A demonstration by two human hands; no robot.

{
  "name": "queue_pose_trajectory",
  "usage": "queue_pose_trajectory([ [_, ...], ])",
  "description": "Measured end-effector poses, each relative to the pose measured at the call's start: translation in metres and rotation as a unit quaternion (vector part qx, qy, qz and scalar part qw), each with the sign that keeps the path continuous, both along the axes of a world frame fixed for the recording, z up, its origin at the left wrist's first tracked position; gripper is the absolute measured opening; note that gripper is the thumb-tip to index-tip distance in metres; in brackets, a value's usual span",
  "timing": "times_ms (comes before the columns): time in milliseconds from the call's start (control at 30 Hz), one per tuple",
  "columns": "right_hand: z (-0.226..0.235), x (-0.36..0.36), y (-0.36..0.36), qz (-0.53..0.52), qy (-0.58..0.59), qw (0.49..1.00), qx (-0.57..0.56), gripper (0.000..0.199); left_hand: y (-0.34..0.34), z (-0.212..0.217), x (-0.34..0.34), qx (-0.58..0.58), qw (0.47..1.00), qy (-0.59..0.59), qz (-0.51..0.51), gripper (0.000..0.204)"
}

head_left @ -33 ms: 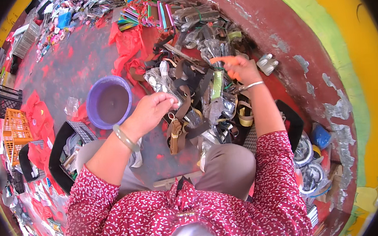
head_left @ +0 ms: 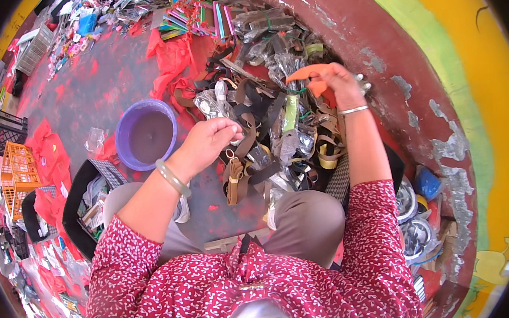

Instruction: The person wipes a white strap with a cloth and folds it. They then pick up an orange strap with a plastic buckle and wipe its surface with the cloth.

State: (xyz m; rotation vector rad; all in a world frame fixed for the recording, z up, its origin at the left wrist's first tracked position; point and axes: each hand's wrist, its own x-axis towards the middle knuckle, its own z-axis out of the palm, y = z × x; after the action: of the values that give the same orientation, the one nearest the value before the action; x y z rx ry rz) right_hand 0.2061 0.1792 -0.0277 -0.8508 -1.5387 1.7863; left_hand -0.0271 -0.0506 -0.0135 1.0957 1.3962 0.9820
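My right hand (head_left: 344, 86) is raised over the right side of the heap, its fingers closed on an orange curved piece (head_left: 307, 72). One end of that piece points left and another part hangs below my fingers; its exact kind is unclear. My left hand (head_left: 213, 139) is closed, thumb pressed to the fingers, at the heap's near left. Whatever it may pinch is too small or hidden to make out. Between both hands lies a tangle of dark belts (head_left: 253, 107), with clear plastic wrapping (head_left: 216, 102) and a green-and-grey strip (head_left: 291, 113) among them.
A purple basin (head_left: 121, 140) with murky liquid stands to the left. Red plastic sheeting (head_left: 167, 57) lies beyond it. Orange (head_left: 16, 174) and black crates (head_left: 4, 132) are at far left. A peeling red wall (head_left: 391, 56) borders the right, with wrapped wheels (head_left: 417, 235) near it.
My right hand has shifted to the right with the orange piece, which has turned and now spreads wider. The left hand has moved slightly up and right, its fingers still closed.
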Motion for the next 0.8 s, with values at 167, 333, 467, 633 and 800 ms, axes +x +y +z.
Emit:
queue_pose_trajectory([
  [167,0.067,0.012,-0.026,-0.088,-0.005,0.990,0.111,0.010,0.003,0.002,0.001,-0.013,0.997,-0.072,0.038,0.025],
  [333,0.133,0.002,-0.062,-0.097,0.135,0.972,0.167,0.012,0.002,0.000,0.003,-0.018,0.991,-0.114,0.059,0.023],
  [467,0.175,-0.004,-0.067,-0.039,0.125,0.964,0.232,0.016,0.006,-0.004,0.003,-0.025,0.992,-0.114,0.057,0.023],
  [633,0.202,-0.007,-0.032,-0.031,0.240,0.945,0.219,0.024,0.009,-0.007,0.002,-0.013,0.991,-0.115,0.063,0.023],
  [800,0.247,-0.010,0.004,-0.067,0.191,0.956,0.211,0.024,0.016,-0.001,0.013,-0.019,0.994,-0.104,0.041,0.023],
])
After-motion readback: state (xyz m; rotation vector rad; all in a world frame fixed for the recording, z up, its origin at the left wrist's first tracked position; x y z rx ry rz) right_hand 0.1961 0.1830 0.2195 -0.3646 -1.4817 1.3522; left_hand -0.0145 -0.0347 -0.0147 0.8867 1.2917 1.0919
